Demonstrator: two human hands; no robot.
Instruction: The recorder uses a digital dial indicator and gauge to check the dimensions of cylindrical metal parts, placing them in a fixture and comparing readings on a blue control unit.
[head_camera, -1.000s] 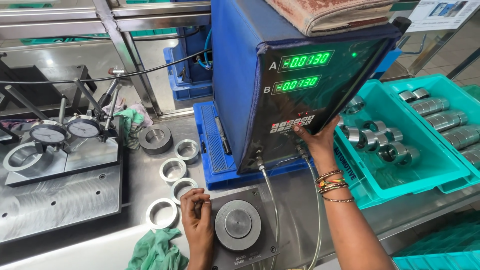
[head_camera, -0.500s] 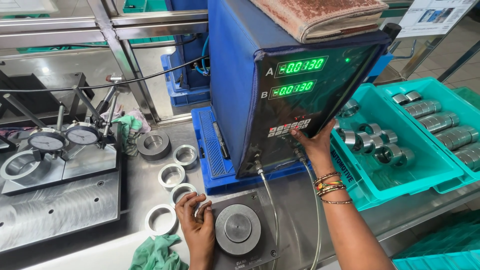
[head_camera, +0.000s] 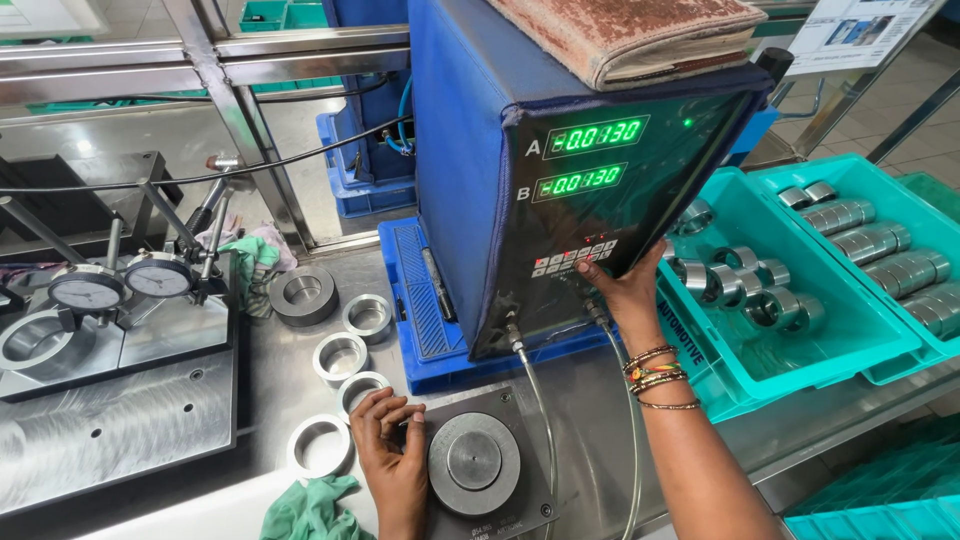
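Note:
My right hand (head_camera: 622, 288) reaches up to the small button panel (head_camera: 576, 256) on the dark front of a blue measuring box (head_camera: 470, 150) with two green number readouts; a fingertip touches the buttons. My left hand (head_camera: 392, 462) rests at the left edge of a round steel gauge disc (head_camera: 473, 462) on a dark base plate, fingers curled, pinching something small that I cannot make out. Metal rings lie just left of that hand: one (head_camera: 320, 445) near the table front, another (head_camera: 361, 388) by my fingers.
More rings (head_camera: 340, 356) and a dark thick ring (head_camera: 303, 294) sit on the steel table. Two dial gauges (head_camera: 122, 285) stand on a fixture at the left. Teal trays (head_camera: 800, 350) with steel bearing parts lie on the right. A green cloth (head_camera: 310, 510) lies at the front.
My left hand has shifted slightly on the left edge of the gauge disc, fingers curling in. My right hand stays at the button panel.

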